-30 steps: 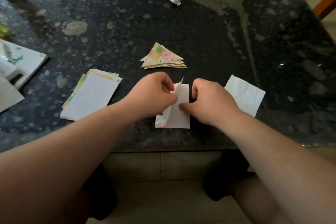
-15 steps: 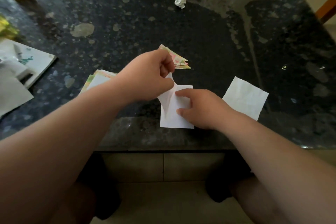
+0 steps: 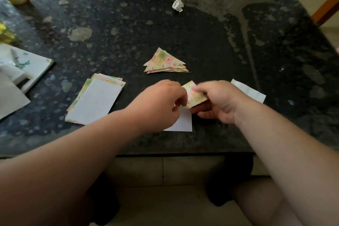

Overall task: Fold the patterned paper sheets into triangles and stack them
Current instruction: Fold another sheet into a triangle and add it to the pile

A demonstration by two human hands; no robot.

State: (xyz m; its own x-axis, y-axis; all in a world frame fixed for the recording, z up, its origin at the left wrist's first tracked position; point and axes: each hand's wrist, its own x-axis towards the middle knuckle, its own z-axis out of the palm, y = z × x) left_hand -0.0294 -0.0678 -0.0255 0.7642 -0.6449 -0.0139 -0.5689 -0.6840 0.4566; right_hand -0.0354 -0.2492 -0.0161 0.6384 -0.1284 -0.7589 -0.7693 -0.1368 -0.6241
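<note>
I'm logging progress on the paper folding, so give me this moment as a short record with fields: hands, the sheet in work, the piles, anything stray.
sheet in work: half-folded sheet, patterned flap raised over its white side
left hand: curled fingers pinch the sheet by the fold
right hand: pinches the patterned flap
folded triangles: stacked just beyond the hands
unfolded sheets: pile to the left, white side up
strays: white slip on the right; crumpled ball on the far side

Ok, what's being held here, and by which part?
The left hand and right hand both pinch one patterned sheet by its turned-up flap, at the flap's left and right edges.
</note>
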